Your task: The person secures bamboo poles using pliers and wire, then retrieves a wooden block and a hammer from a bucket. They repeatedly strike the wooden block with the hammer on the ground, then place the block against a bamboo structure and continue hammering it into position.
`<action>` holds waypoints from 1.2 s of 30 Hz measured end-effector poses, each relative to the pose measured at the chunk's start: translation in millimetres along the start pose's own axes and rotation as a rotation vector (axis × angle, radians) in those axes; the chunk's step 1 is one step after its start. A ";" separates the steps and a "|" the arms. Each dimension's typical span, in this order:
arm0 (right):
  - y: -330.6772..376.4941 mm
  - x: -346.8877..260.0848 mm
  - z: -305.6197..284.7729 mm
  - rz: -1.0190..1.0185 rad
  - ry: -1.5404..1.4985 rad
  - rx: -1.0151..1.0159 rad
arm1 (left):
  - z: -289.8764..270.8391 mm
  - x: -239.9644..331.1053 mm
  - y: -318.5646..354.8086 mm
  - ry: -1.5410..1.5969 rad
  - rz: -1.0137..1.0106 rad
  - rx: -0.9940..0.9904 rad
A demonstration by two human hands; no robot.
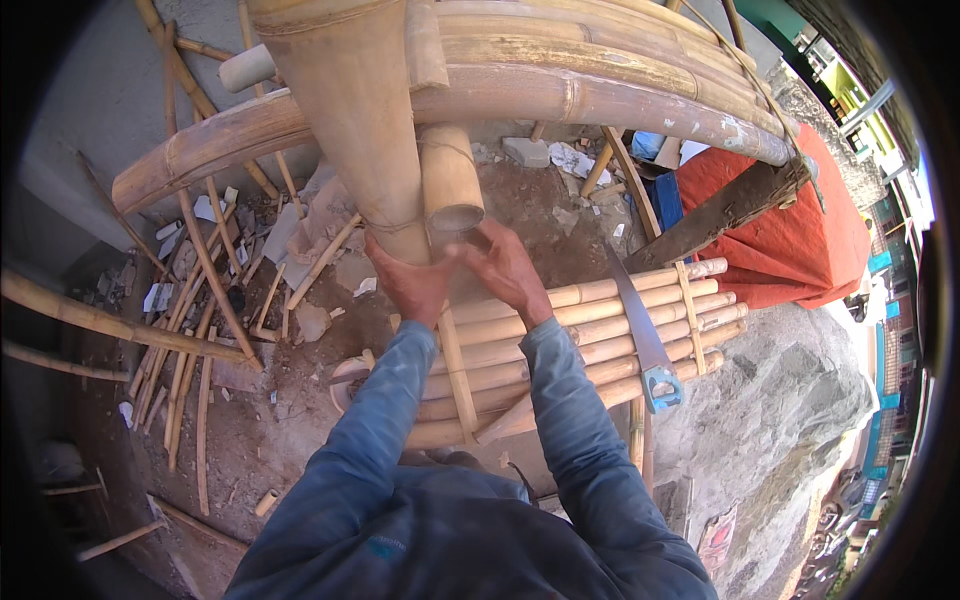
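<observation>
A thick bamboo pole [350,110] comes down toward me from the top. My left hand [410,285] is wrapped round its lower end. Beside it on the right hangs a shorter bamboo tube [450,180], its cut end open toward me. My right hand [508,268] is just under that cut end, its fingers drawn together close to the left hand's. The fingertips are blurred, and whatever is between them is too small to tell. Below my forearms is a rack of bamboo poles [600,335], on which lies a handsaw [645,340] with a blue handle.
A long bamboo beam [510,95] crosses behind the thick pole, with more poles stacked beyond it. Bamboo offcuts and rubble [230,290] litter the ground at left. To the right are an orange tarp [790,220], a dark wooden post [720,215] and a grey sand heap [770,400].
</observation>
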State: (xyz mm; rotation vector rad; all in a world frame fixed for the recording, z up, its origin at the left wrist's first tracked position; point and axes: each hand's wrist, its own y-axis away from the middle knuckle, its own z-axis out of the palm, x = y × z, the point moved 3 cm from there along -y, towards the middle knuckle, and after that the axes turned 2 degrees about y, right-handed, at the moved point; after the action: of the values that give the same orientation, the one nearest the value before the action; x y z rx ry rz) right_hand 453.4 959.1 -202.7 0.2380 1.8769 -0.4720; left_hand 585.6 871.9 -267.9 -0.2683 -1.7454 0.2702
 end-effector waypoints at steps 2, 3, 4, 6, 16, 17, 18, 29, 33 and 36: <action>20.0 23.9 -2.7 0.125 -0.283 0.063 | 0.3 8.6 -1.2 -0.014 0.027 0.007; 29.6 52.3 -0.6 0.166 -0.357 0.133 | 1.3 13.9 0.2 -0.020 0.041 0.006; 39.5 75.7 1.7 0.209 -0.429 0.208 | 3.1 17.8 2.8 -0.024 0.029 0.001; 49.9 100.3 17.9 0.235 -0.543 0.149 | 5.8 24.7 5.2 -0.038 0.012 -0.007; 21.9 115.7 88.2 0.194 -0.896 0.232 | 5.2 13.6 -0.9 -0.003 0.119 -0.024; 24.2 112.6 87.1 0.181 -0.967 0.271 | 8.6 20.1 3.3 -0.030 0.150 -0.030; 23.5 109.8 86.5 0.170 -1.009 0.269 | 9.3 21.1 1.4 -0.045 0.187 -0.048; 30.5 129.2 106.2 -0.004 -1.219 0.333 | 19.0 14.7 12.2 0.010 0.290 -0.102; 28.5 171.4 96.0 0.030 -1.544 0.608 | 15.0 8.5 10.9 -0.074 0.361 -0.051; 7.9 206.9 83.7 0.070 -1.786 0.923 | 5.3 -3.6 4.7 -0.214 0.374 0.009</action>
State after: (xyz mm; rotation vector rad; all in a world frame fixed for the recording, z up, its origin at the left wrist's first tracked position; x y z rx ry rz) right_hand 455.6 916.8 -422.0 0.3032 -0.1569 -0.9958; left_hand 581.2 874.9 -273.8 -0.5788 -1.8965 0.5954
